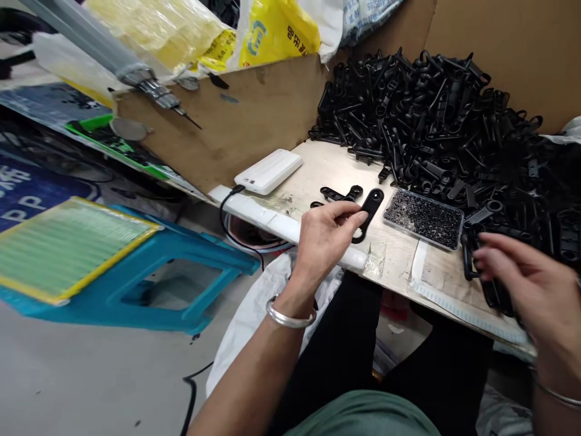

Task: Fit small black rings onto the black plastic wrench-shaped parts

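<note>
My left hand (324,236) pinches a long flat black plastic part (374,203) with rounded ends, holding it over the front of the worktable. Beside it lie one or two similar black parts (342,194). At the right, my right hand (529,278) has thumb and fingers drawn together, slightly blurred; whatever may be between them cannot be made out. Just behind and below those fingers are black parts (494,297) at the table's edge. A clear shallow box (424,218) of tiny dark pieces, which look like screws, sits between my hands.
A big heap of black plastic parts (422,115) fills the back right. A white power bank (270,171) with a black cable lies at the left, beside a wooden partition (254,115). An electric screwdriver (154,88) hangs upper left. A blue stool (149,272) stands on the floor.
</note>
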Tool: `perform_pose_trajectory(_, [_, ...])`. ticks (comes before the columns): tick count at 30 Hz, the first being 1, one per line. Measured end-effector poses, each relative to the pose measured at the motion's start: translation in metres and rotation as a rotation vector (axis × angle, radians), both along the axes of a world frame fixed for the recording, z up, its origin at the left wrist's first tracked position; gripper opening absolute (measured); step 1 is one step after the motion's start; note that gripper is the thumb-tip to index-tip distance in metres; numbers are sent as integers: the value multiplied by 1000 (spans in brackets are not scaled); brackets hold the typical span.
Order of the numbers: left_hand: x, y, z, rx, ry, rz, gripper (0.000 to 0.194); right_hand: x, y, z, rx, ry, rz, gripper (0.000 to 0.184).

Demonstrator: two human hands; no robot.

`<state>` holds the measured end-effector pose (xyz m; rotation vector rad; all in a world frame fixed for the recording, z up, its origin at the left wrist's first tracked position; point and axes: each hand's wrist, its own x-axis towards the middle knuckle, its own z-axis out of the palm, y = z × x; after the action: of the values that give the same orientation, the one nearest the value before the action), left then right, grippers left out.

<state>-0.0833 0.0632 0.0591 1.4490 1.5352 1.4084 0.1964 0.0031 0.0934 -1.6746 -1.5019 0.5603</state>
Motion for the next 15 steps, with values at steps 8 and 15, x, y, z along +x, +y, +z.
perform_pose_trajectory(8, [50,-14,-3,-203,-752,-176,31,-85,9,-41,-121,546,368,51])
perform_pose_trajectory(15, [53,-24,-8,-321,-799,-243,37,-76,12,-42,-199,656,279,48])
